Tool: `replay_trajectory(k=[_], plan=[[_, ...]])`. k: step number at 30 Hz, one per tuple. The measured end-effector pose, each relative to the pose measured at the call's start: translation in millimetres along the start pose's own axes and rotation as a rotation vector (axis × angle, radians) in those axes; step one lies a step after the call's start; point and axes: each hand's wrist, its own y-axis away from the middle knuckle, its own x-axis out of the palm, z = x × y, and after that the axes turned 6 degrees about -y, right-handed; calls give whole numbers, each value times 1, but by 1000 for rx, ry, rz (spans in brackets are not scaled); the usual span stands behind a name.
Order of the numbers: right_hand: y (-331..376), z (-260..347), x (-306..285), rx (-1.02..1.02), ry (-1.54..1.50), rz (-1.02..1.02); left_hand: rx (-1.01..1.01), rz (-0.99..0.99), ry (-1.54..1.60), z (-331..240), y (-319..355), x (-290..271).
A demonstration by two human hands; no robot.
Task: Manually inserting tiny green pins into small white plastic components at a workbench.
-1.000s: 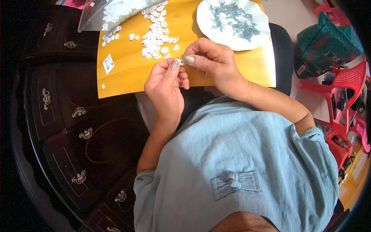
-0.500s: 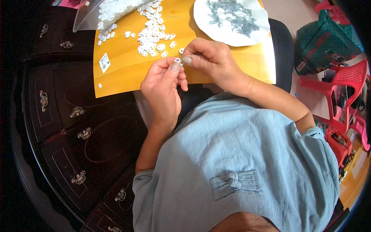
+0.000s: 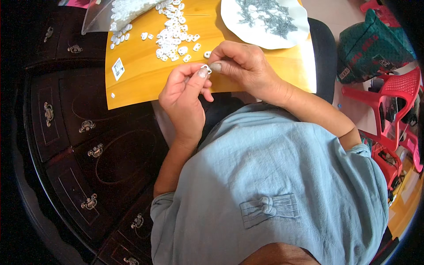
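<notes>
A yellow wooden board (image 3: 145, 75) serves as the work surface, lying across the person's lap and reaching toward the top of the view; to its left stands a dark carved cabinet (image 3: 75, 145) with drawers and ornate metal pulls; to the right, on a pale floor, are red plastic chairs (image 3: 388, 101) and a green bag (image 3: 371, 44). A small white label (image 3: 118, 69) is stuck near the board's left edge.

On the board's far right sits a white plate (image 3: 291, 37) holding a heap of thin grey metal pins (image 3: 265, 13); at the far left a clear plastic bag (image 3: 95, 20) lies open, with small white plastic pieces inside it and spilling from its mouth; more of the same pieces form a loose pile of white pieces (image 3: 172, 37) in the middle of the board, a few strays scattered around it.

Both hands meet over the board's near edge — the left hand (image 3: 183, 99) comes up from below, thumb and forefinger pinched narrowly on a single small white piece (image 3: 205, 68); the right hand (image 3: 247, 66) reaches in from the right, its thumb and fingers closed tight against that same piece, fingertips touching those of the left. Whether the right fingers also hold a pin cannot be told; the piece is held just above the board, near the pile. The person wears a light blue shirt (image 3: 274, 185) with a knotted cloth fastening.
</notes>
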Motion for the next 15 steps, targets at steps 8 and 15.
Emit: replay_trajectory(k=[8,15], plan=[[2,-3,-4,179,-245,33,40,-29,-111,-3,0,1],[1,-4,-5,181,-248,36,50,-29,-129,-1,-1,5]])
